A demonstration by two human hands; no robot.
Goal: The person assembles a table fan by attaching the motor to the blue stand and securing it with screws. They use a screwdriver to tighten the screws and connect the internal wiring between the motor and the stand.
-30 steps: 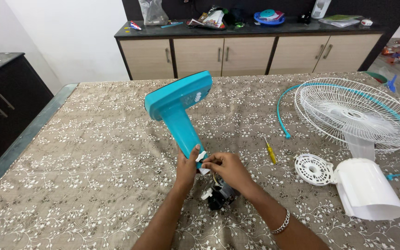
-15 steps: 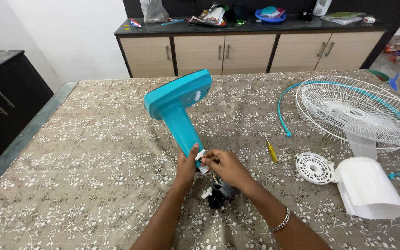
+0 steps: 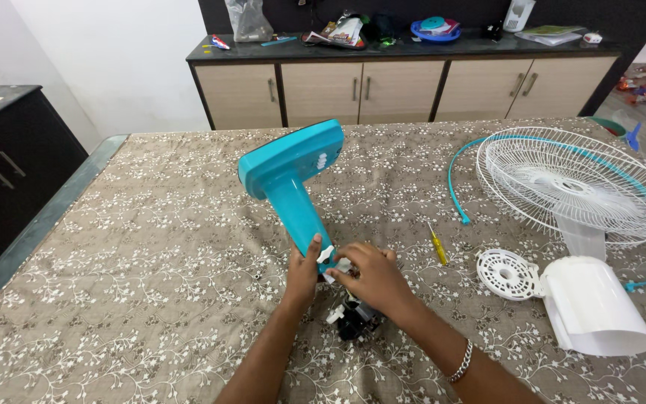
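A turquoise fan stand (image 3: 293,179) lies tilted on the patterned table, its flat base raised toward the far side. My left hand (image 3: 302,271) grips the lower end of the stand's neck. My right hand (image 3: 370,278) pinches a small white plastic piece (image 3: 338,265) at that same end. Just below my hands sits the black fan motor (image 3: 353,319) with white fittings, partly hidden by my right wrist.
A yellow screwdriver (image 3: 437,245) lies to the right of my hands. Farther right are a white wire fan guard (image 3: 573,183) with a turquoise rim, a round white grille disc (image 3: 506,272) and a white motor cover (image 3: 596,305). A cluttered sideboard (image 3: 405,71) stands behind the table.
My right hand has turned over and lowered onto the white piece at the neck's end, now covering more of the motor. The stand shifted slightly.
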